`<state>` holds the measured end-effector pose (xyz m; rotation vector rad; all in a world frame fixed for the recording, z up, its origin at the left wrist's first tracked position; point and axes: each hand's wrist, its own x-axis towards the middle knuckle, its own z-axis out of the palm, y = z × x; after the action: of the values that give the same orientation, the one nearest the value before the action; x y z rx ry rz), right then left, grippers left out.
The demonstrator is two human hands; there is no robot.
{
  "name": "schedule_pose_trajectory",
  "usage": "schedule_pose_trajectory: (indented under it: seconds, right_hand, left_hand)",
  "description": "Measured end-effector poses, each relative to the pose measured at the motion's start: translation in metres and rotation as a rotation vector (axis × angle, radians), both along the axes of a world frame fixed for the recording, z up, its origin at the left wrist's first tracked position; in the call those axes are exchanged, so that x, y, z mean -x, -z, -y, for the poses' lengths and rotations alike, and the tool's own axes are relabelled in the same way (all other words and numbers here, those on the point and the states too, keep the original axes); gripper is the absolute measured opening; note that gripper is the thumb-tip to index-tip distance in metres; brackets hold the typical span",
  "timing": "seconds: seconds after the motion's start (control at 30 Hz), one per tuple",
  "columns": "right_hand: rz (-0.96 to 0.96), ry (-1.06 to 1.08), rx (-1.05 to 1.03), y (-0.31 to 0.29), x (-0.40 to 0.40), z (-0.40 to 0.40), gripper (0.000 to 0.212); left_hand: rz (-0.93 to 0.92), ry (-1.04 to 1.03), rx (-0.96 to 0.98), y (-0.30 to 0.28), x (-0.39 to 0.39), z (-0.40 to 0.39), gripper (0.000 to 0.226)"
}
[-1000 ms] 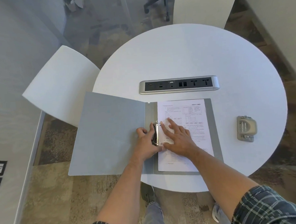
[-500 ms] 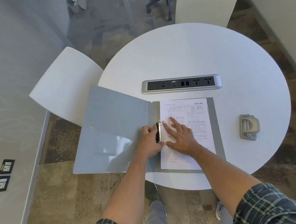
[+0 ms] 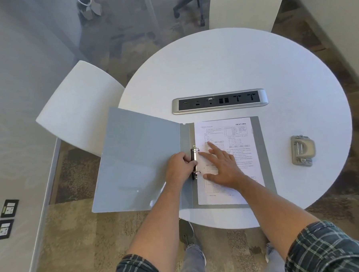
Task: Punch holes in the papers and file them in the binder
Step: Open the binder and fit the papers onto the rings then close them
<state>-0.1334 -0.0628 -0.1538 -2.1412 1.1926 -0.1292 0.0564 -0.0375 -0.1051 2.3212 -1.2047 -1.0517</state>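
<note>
White laminate is filling most of what I'm watching: the round table (image 3: 223, 71) is carrying a grey ring binder (image 3: 142, 164) lying open near its front edge, its long axis running from the person toward the power strip (image 3: 219, 101), spine down the middle. Half a second ago the front cover was lifting and catching glare; now it is settling lower and hanging out past the table's left rim, so the binder is staying open for filing.

On the right-hand board the printed papers (image 3: 237, 137) are lying upright, heading pointing away from the person, left margin right at the ring mechanism (image 3: 194, 163), which is running the same way as the spine.

The right hand (image 3: 223, 168) is still lying flat and spread on the sheets, gripping nothing, just pinning them with its fingers toward the rings. The left hand (image 3: 179, 167) is curling loosely over the mechanism, thumb and fingers seeming to be pinching it; I cannot tell whether the rings are parted or closed.

Off to the right, well apart, the hole punch (image 3: 302, 150) is sitting untouched, so punching looks finished to me and threading or clasping seems to be the step in hand.
</note>
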Motion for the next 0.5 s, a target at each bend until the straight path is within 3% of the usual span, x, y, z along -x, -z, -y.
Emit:
schedule_pose_trajectory:
  seconds: [0.13,0.27,0.5]
  right_hand:
    - [0.006,-0.026,-0.005,-0.003,0.001,0.001,0.070]
    - [-0.075,-0.059,0.043,-0.005,-0.001,-0.002,0.062]
    - [-0.057,-0.040,0.028,-0.004,-0.001,-0.001,0.066]
  left_hand:
    - [0.097,-0.003,-0.017,-0.005,0.004,0.004,0.025]
    - [0.213,0.057,-0.037,-0.012,0.010,0.007,0.012]
    - [0.363,0.175,-0.075,-0.018,0.021,0.009,0.020]
